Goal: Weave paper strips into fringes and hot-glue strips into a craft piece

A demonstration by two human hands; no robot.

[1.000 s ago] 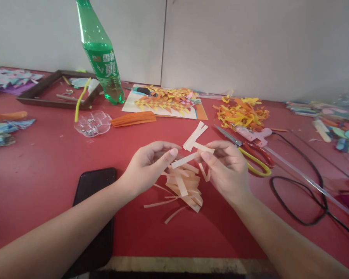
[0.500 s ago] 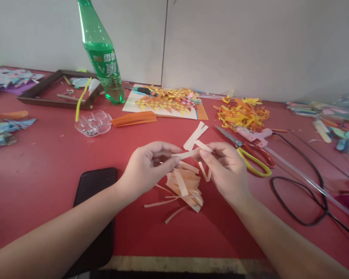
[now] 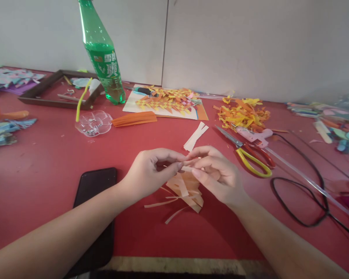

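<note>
My left hand (image 3: 151, 172) and my right hand (image 3: 216, 174) meet fingertip to fingertip above the red table (image 3: 46, 170). Both pinch one small peach paper strip (image 3: 187, 162), which is mostly hidden between the fingers. Right below the hands lies a loose pile of peach paper strips (image 3: 186, 192). Two more pale strips (image 3: 195, 136) lie just beyond my right hand.
A black phone (image 3: 94, 217) lies by my left forearm. Yellow and red scissors (image 3: 250, 155), a glue gun (image 3: 254, 133) with a black cable (image 3: 302, 193) sit to the right. Behind are orange paper scraps (image 3: 242, 112), a woven paper sheet (image 3: 165, 102), a green bottle (image 3: 101, 54) and a wooden frame (image 3: 55, 89).
My hands have closed together. The strip that stretched between them is now folded up and bunched within the fingertips, and my right hand has dropped slightly.
</note>
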